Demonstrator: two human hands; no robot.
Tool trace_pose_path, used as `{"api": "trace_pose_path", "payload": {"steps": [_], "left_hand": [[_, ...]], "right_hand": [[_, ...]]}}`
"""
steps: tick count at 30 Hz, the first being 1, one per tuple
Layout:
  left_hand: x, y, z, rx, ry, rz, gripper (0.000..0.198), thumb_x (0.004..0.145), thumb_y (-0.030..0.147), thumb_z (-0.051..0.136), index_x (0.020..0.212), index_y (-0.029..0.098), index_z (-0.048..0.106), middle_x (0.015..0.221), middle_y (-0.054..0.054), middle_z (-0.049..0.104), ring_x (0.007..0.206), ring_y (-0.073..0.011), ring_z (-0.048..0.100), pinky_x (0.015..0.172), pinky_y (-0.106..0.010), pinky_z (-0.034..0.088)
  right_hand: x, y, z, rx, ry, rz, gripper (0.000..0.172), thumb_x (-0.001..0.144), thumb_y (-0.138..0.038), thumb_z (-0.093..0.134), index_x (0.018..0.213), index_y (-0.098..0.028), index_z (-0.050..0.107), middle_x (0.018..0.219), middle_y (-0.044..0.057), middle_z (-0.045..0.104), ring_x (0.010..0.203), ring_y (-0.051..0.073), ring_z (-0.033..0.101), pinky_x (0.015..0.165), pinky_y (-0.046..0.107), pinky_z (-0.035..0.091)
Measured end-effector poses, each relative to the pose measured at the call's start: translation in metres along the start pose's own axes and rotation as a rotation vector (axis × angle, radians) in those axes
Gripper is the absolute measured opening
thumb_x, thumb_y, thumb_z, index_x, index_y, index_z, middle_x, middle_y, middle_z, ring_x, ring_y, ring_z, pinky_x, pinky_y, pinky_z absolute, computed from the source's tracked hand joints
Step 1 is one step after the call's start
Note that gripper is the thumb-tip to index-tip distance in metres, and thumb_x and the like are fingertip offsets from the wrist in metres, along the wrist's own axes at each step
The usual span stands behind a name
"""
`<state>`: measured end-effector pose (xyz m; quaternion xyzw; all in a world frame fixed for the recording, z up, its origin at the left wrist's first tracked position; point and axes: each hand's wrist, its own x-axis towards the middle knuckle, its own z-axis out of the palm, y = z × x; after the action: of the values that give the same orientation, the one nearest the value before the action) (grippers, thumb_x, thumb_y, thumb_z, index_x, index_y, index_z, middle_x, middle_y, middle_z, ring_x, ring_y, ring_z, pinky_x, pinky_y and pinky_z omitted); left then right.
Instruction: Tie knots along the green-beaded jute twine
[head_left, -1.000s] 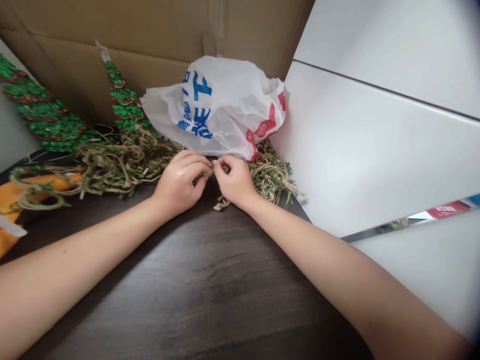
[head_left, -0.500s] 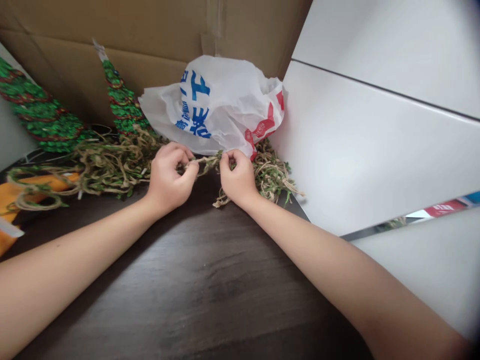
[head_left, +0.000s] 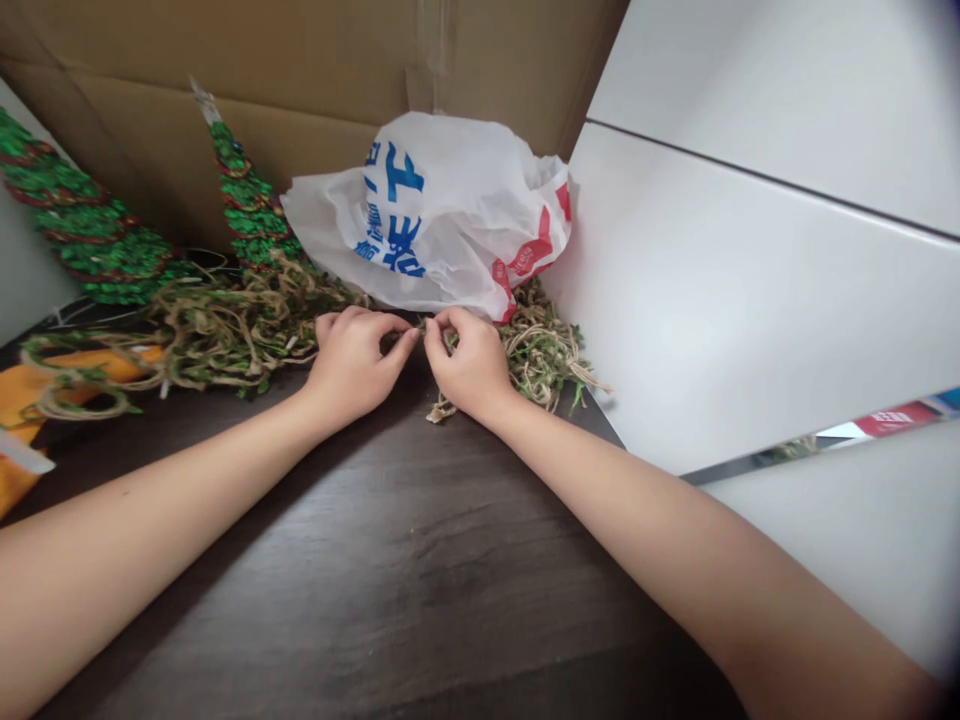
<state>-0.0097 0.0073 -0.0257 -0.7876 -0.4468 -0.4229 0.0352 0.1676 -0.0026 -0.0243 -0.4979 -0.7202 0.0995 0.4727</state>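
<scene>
My left hand point(head_left: 354, 362) is closed, thumb and forefinger pinching a strand of leafy twine that is mostly hidden by the fingers. Close beside it, fingertips nearly meeting, my right hand point(head_left: 472, 362) pinches the same strand. Left of the hands lies a tangled heap of brown twine garland point(head_left: 225, 335) with small green leaves. A second heap of the leafy twine point(head_left: 547, 350) sits to the right, partly covered by my right hand and a white plastic bag point(head_left: 465, 200) with blue and red print.
Two green tinsel Christmas trees point(head_left: 251, 205) point(head_left: 90, 225) stand at the back left before a cardboard sheet point(head_left: 300, 60). An orange item point(head_left: 19, 385) lies at the left edge. White tiled surface point(head_left: 750, 250) borders the dark wood-look tabletop point(head_left: 360, 580) on the right.
My hands have come closer together, the left turning to bring its fingertips toward the right's. The stretch of twine visible between them has shortened to almost nothing.
</scene>
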Motion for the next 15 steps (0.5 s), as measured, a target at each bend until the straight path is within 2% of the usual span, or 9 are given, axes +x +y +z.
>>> {"api": "trace_pose_path", "payload": {"steps": [2, 7, 15], "left_hand": [[-0.0003, -0.0008, 0.0002, 0.02, 0.024, 0.008, 0.023, 0.1, 0.038, 0.067, 0.085, 0.025, 0.077, 0.082, -0.006, 0.079, 0.09, -0.0303, 0.071, 0.095, -0.052, 0.052], [-0.001, 0.0039, -0.0057, 0.003, 0.153, -0.003, 0.014, 0.102, 0.033, 0.065, 0.092, 0.026, 0.072, 0.091, -0.006, 0.079, 0.097, -0.03, 0.072, 0.092, -0.049, 0.053], [-0.0006, 0.0057, -0.0084, -0.137, 0.088, 0.095, 0.016, 0.106, 0.032, 0.056, 0.095, 0.024, 0.065, 0.094, -0.007, 0.077, 0.094, -0.0263, 0.072, 0.088, -0.043, 0.058]], "right_hand": [[-0.0002, 0.0006, 0.0004, -0.011, 0.018, -0.001, 0.021, 0.103, -0.033, 0.059, 0.085, -0.024, 0.065, 0.089, 0.006, 0.077, 0.085, 0.022, 0.068, 0.086, 0.037, 0.052], [-0.001, -0.0005, 0.0005, -0.012, -0.007, -0.017, 0.021, 0.102, -0.033, 0.058, 0.086, -0.023, 0.066, 0.088, 0.005, 0.077, 0.083, 0.022, 0.068, 0.083, 0.036, 0.05], [-0.0008, -0.0001, 0.0016, 0.065, -0.021, 0.019, 0.02, 0.099, -0.032, 0.062, 0.082, -0.023, 0.066, 0.081, 0.003, 0.075, 0.076, 0.02, 0.066, 0.076, 0.034, 0.048]]}}
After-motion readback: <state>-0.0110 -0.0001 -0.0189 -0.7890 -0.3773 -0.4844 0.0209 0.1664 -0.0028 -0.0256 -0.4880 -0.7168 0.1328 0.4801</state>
